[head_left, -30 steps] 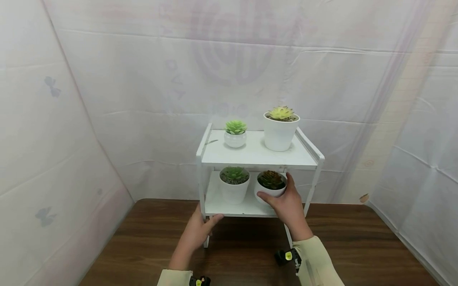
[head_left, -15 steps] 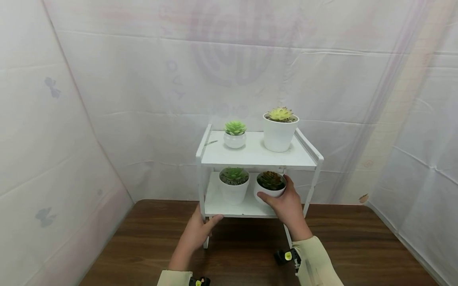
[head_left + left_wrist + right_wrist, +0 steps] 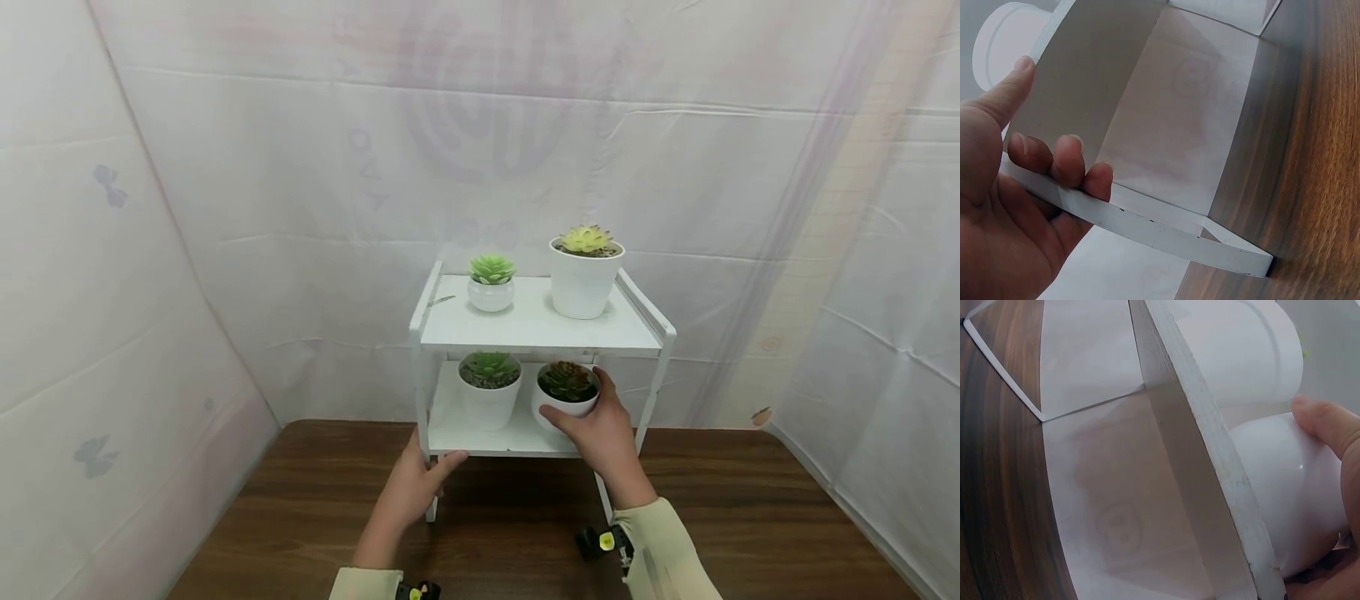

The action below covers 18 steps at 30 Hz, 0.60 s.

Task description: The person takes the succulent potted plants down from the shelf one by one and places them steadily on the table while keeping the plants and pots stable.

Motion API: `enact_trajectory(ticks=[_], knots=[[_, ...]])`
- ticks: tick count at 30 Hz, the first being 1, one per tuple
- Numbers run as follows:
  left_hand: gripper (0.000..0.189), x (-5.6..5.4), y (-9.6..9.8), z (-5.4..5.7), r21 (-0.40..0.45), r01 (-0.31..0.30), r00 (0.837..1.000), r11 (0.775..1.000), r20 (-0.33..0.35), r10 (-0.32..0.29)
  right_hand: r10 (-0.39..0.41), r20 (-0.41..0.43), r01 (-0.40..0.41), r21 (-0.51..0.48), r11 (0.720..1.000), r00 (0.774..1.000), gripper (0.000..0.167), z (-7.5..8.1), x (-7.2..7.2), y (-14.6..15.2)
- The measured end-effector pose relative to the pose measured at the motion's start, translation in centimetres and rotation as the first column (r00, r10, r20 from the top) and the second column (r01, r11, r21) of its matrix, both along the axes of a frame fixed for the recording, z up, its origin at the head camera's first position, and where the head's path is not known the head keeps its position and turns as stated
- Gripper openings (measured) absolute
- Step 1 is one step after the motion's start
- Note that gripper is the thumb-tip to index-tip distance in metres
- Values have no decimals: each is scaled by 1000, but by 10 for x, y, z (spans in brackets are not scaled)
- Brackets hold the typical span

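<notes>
A white two-tier shelf (image 3: 517, 333) stands on the table. My left hand (image 3: 408, 485) grips its front left leg (image 3: 1147, 224) just under the lower tier, fingers curled round it and thumb on the tier's edge. On the lower tier, my right hand (image 3: 606, 429) holds a rounded white pot (image 3: 1291, 494) with a reddish-green succulent (image 3: 567, 382), thumb in front and fingers round its right side. Left of it, apart, is a taller white pot with a green succulent (image 3: 491, 400). The round pot's underside is hidden by the tier's edge in the right wrist view.
The upper tier bears a small bowl-like pot with a light green succulent (image 3: 491, 287) and a larger white pot with a yellow-green succulent (image 3: 587, 279). The brown wooden table (image 3: 315, 500) lies below. White cloth walls (image 3: 300, 208) stand behind and at both sides.
</notes>
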State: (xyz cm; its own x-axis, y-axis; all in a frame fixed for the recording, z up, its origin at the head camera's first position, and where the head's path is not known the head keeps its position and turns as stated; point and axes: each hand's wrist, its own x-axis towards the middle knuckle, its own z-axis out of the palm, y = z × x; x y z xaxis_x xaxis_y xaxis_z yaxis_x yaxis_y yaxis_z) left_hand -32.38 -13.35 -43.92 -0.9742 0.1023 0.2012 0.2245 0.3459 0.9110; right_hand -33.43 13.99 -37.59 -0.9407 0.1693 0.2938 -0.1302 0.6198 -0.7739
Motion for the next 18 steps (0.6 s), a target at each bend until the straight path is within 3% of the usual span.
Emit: enact_trajectory(ticks=[18], knots=[[77, -2, 0, -2, -12, -15, 1000, 1000, 18, 15, 21, 12, -21, 1, 1000, 1000, 120, 5, 14, 2]])
